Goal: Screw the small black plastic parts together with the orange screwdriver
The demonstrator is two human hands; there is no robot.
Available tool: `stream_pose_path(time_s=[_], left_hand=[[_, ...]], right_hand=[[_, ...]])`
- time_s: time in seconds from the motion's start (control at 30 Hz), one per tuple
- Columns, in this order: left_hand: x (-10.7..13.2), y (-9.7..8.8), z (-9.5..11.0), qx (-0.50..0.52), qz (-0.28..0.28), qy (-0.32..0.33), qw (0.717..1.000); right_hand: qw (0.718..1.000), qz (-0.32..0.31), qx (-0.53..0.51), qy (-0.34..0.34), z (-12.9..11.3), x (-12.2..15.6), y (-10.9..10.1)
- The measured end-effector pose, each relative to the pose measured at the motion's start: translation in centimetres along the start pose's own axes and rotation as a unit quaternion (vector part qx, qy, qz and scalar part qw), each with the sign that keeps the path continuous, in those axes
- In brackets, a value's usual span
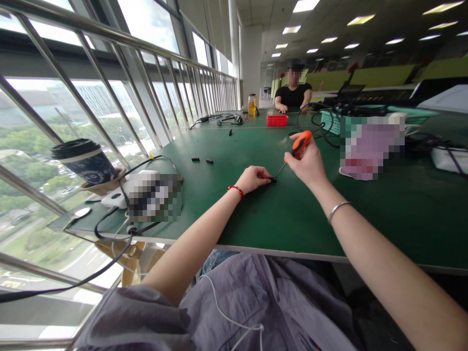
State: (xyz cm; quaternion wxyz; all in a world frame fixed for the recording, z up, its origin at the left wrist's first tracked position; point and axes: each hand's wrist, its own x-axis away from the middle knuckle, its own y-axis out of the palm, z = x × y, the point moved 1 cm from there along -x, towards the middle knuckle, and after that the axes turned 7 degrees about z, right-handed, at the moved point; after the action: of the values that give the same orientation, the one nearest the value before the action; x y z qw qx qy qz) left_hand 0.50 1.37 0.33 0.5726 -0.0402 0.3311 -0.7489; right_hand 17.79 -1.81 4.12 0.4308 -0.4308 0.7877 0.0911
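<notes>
Head view: on a green tabletop (234,146), the left hand (253,179) had its grip pinched nearly closed on a small black part (273,180), seemingly to steady it against the surface. The right hand (309,163) had its grip wrapped round an orange-handled screwdriver (302,141), slanted so its tip reached the part. Similar black pieces (209,161) lay well apart leftward, perhaps leaving working room.

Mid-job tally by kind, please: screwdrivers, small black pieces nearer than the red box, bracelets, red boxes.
Screwdriver: 1
Small black pieces: 4, one at the left hand
Bracelets: 2
Red box: 1
Total: 8
</notes>
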Motion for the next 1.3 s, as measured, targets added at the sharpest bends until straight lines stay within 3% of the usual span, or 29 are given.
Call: stream_pose_path(time_s=[0.2,0.57,0.83,1.3], left_hand=[[0.0,0.0,0.0,-0.01,0.003,0.004,1.0],[-0.1,0.1,-0.4,-0.023,0.002,0.01,1.0],[0.0,0.0,-0.1,-0.032,0.008,0.012,0.999],[-0.1,0.1,-0.3,-0.042,0.01,0.014,0.999]], right_hand=[[0.999,0.019,0.038,0.001,-0.4,0.0,-0.3],[0.999,-0.022,-0.028,0.001,-1.0,0.1,-0.3],[0.995,-0.085,-0.059,-0.011,-1.8,0.8,0.1],[0.993,-0.103,-0.055,0.009,-1.4,0.6,0.3]])
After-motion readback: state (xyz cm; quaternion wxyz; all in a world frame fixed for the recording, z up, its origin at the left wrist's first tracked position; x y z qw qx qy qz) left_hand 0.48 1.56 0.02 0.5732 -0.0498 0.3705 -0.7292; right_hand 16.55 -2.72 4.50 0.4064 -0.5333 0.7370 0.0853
